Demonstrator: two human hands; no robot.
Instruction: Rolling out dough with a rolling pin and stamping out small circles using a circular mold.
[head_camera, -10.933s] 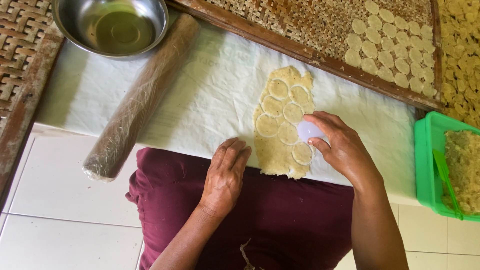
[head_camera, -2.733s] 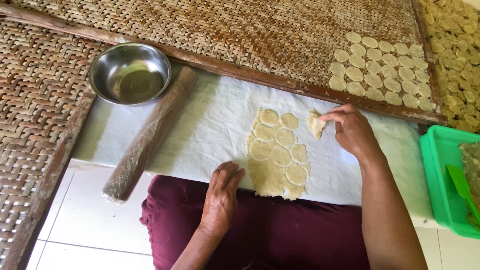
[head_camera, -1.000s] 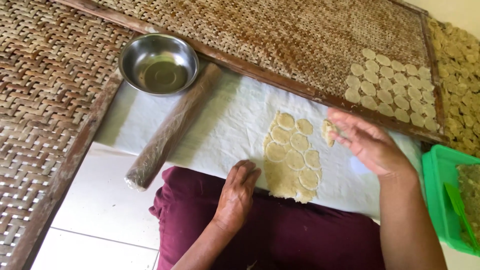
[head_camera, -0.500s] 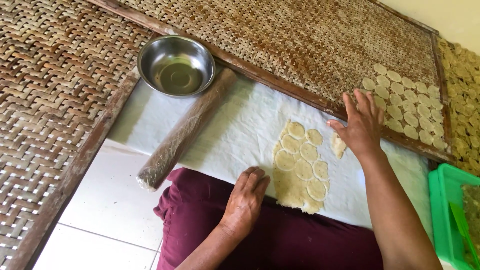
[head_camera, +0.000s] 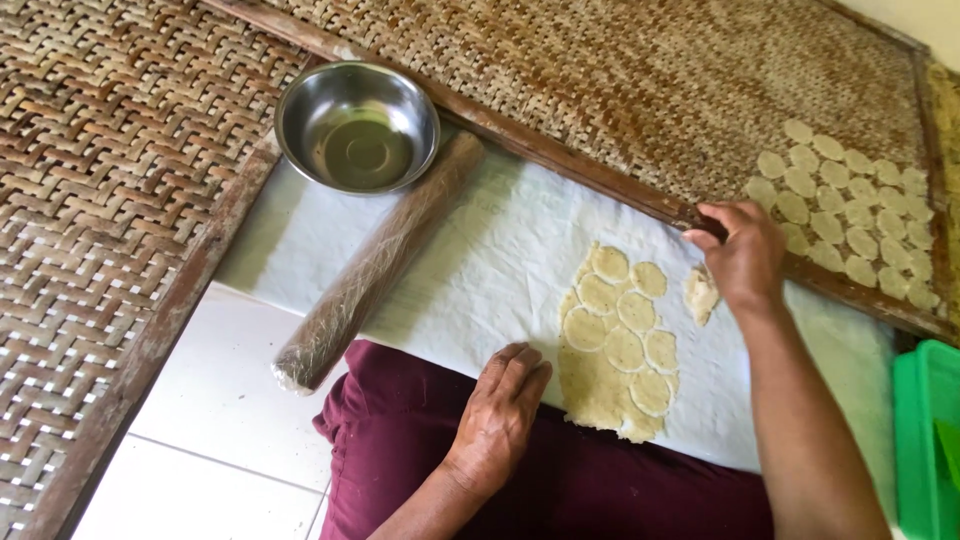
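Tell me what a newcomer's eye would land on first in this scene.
First, the sheet of pale dough scored with round cut-outs, lying on the white cloth at the middle. The right hand reaches past it to the wooden frame edge of the woven tray, where cut dough rounds lie in rows at the far right; the left hand rests flat by the dough's near edge. To the left sit a steel bowl and a wrapped rolling pin.

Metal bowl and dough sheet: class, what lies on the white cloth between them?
In the head view, the wrapped rolling pin lies slantwise between the metal bowl and the dough sheet, then bare white cloth.
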